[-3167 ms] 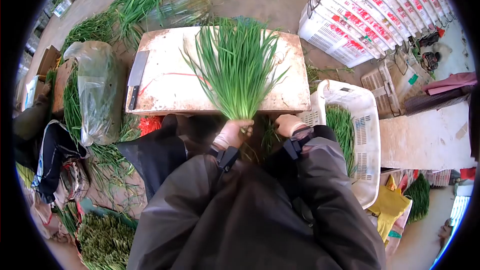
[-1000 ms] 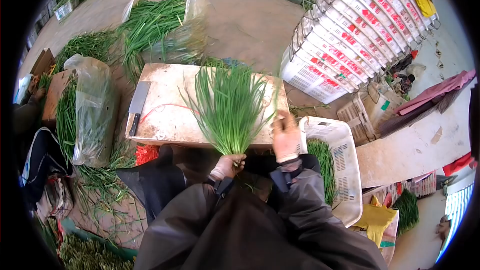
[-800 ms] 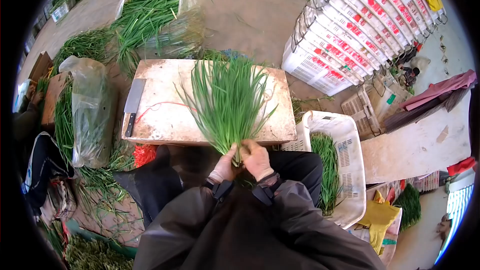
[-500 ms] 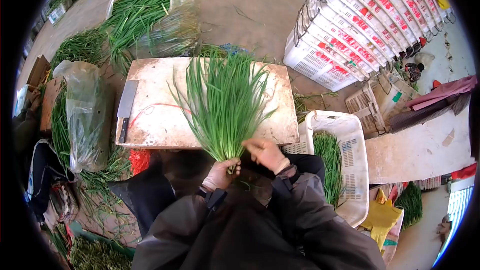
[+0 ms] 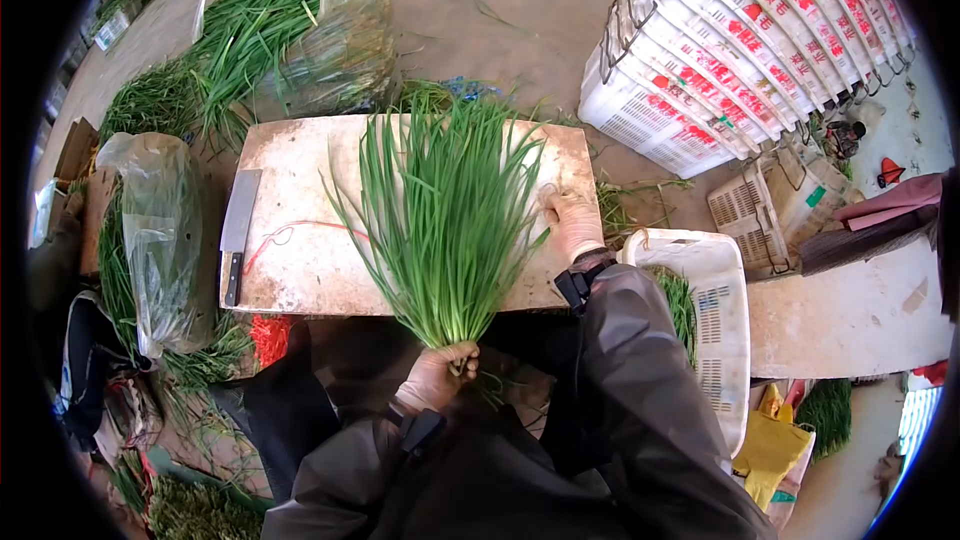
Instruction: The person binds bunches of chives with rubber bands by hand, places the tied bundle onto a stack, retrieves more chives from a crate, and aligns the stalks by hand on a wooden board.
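Note:
My left hand (image 5: 436,376) is closed round the stem ends of a fanned bunch of Chinese chives (image 5: 440,230). The leaves spread away from me over a stained white board (image 5: 300,270). To the right of the bunch, my right hand (image 5: 572,224) rests at the board's surface with its fingers curled together. Whatever those fingertips hold, if anything, is hidden. On the board's left side lies a knife (image 5: 240,225) with a dark handle. A thin red string (image 5: 290,230) runs from near it towards the leaves.
Right of my knees stands a white crate (image 5: 722,340) with chives inside. Stacked white crates (image 5: 720,60) lean at the back right. Plastic bags of chives (image 5: 340,50) stand beyond the board, with another bag (image 5: 165,240) on the left. A person's dark sleeve shows far left.
My right hand has left the stem ends and reached forward and right onto the board. My left hand still grips the bunch. The view has shifted slightly.

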A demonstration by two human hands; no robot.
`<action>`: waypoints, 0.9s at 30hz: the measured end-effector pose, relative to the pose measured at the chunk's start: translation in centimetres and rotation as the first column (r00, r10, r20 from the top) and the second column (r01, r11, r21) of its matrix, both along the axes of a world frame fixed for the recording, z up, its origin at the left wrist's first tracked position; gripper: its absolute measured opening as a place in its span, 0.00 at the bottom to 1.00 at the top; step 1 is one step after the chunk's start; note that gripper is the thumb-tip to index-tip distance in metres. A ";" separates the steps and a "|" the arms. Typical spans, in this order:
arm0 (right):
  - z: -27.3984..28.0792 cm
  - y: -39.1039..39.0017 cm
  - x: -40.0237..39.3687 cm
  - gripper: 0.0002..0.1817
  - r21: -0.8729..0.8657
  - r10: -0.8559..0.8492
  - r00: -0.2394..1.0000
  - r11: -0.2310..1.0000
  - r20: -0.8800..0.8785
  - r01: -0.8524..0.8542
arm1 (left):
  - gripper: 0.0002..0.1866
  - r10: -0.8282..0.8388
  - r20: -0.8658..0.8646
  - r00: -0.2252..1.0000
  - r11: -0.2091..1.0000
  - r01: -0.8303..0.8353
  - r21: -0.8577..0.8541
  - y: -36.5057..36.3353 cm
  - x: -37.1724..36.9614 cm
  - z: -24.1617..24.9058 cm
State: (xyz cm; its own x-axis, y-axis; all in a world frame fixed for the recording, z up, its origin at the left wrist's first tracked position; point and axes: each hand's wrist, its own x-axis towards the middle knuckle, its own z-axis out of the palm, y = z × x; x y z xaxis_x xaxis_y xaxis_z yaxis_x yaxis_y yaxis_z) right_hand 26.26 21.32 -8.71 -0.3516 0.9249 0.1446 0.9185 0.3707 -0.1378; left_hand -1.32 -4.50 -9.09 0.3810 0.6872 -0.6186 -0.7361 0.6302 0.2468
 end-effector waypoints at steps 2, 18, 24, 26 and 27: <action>-0.5 0.5 0.9 0.15 0.059 -0.060 0.992 0.997 0.115 0.054 | 0.06 0.017 0.003 1.000 1.000 -0.017 0.022 0.1 0.1 0.6; 6.7 -3.5 9.6 0.19 -0.608 -0.390 0.832 0.790 -0.395 0.082 | 0.07 0.025 -0.016 1.000 0.996 -0.023 0.092 0.1 0.7 1.1; 7.9 -16.9 -4.5 0.25 -0.820 -0.469 0.682 0.428 -0.561 -0.381 | 0.08 0.014 -0.203 0.979 0.994 0.008 0.108 0.0 1.1 2.3; 5.3 -18.5 -6.6 0.29 -0.722 -0.590 0.444 0.400 -0.674 -0.564 | 0.07 0.030 -0.285 0.958 0.991 0.009 0.133 -0.2 1.5 2.6; 5.2 -19.1 -7.7 0.31 -0.684 -0.592 0.381 0.453 -0.711 -0.572 | 0.06 0.011 -0.354 0.935 0.988 0.045 0.149 -0.3 1.7 2.7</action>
State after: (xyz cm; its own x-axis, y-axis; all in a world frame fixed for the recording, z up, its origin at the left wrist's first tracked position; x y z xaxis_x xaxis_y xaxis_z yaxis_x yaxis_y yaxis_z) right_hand 18.55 2.25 -3.46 -0.5576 0.7238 -0.4064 0.0375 -0.4672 -0.8834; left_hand 0.33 -4.77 -6.38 0.1696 0.7790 -0.6036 -0.5736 0.5761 0.5823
